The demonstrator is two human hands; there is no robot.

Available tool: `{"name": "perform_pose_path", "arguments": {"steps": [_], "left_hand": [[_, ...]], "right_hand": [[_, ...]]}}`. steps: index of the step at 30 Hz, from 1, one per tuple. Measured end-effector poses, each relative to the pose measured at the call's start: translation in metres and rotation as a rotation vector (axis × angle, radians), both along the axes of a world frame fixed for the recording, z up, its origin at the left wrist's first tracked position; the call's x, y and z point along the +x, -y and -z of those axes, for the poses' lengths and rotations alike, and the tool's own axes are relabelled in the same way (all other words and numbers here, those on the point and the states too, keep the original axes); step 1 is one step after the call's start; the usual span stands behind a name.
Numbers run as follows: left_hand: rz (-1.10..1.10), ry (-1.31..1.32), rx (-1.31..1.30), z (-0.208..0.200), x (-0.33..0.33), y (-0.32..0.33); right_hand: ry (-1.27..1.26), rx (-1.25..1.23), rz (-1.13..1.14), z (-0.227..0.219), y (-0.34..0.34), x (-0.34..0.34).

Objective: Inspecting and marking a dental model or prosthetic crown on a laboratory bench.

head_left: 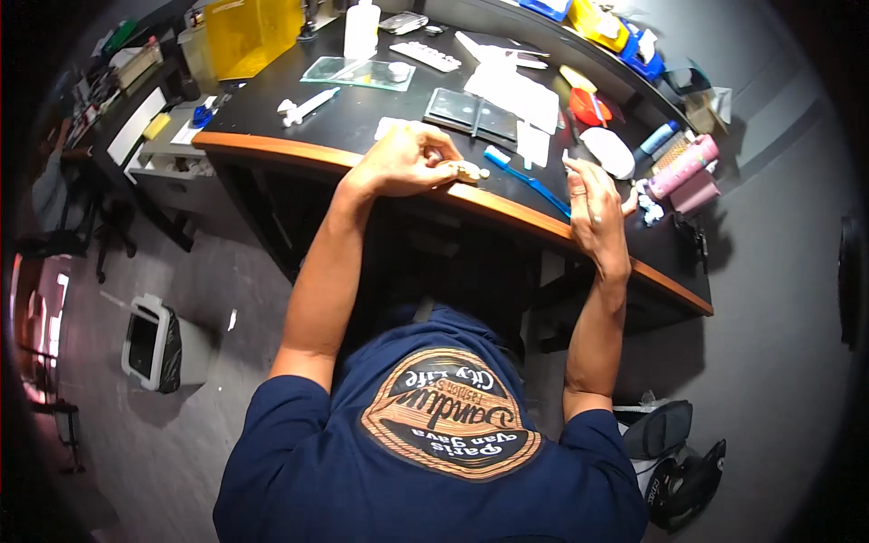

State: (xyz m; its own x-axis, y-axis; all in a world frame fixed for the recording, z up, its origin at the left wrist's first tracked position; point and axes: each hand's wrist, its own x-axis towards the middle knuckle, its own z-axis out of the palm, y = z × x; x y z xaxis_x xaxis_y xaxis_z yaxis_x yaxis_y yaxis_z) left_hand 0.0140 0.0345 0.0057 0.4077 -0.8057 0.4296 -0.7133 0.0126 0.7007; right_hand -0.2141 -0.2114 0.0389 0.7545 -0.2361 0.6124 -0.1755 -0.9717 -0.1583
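On the far left of the counter (240,118) stand a white bottle (361,34) and a translucent yellow box (255,38). Nearer, a glass plate (330,72) lies flat, with a syringe-like tool (312,106) to its near left. Beyond the hands, a flat black case (453,110) lies in the middle, white papers (525,98) just to its right. Farther right are a rounded white thing (608,152) and a pink bottle (685,166).

A blue brush (536,184) lies on the counter between the two hands. Left of it, at the near edge, the small cream-coloured piece (469,171) sits in the fingertips of the left hand (407,160), which is pinched on it. The right hand (595,208) is just right of the brush, its fingers bent; whether they grip anything I cannot tell.
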Motion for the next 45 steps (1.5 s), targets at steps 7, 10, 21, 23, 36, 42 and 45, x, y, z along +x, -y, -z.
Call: {"name": "perform_pose_path", "arguments": {"steps": [7,10,21,23,36,42,45], "left_hand": [[0.043,-0.071,-0.007,0.002,0.0,0.002],[0.05,-0.074,-0.035,0.001,-0.002,0.002],[0.045,-0.099,-0.008,-0.002,-0.005,0.001],[0.041,-0.091,-0.024,-0.001,-0.005,0.001],[0.044,-0.063,-0.059,0.001,-0.003,0.002],[0.028,-0.041,-0.061,0.004,0.0,0.004],[0.023,-0.042,-0.061,0.004,-0.001,0.003]], "right_hand": [[0.368,1.246,-0.601,-0.011,0.079,0.008],[0.381,1.366,-0.6,-0.011,0.086,0.005],[0.496,1.758,-0.917,-0.012,0.084,-0.003],[0.47,1.771,-0.978,-0.01,0.09,-0.005],[0.266,1.842,-1.393,-0.008,0.098,-0.008],[0.423,0.968,-0.291,0.003,0.105,0.001],[0.244,0.421,0.093,0.01,0.112,0.005]]}}
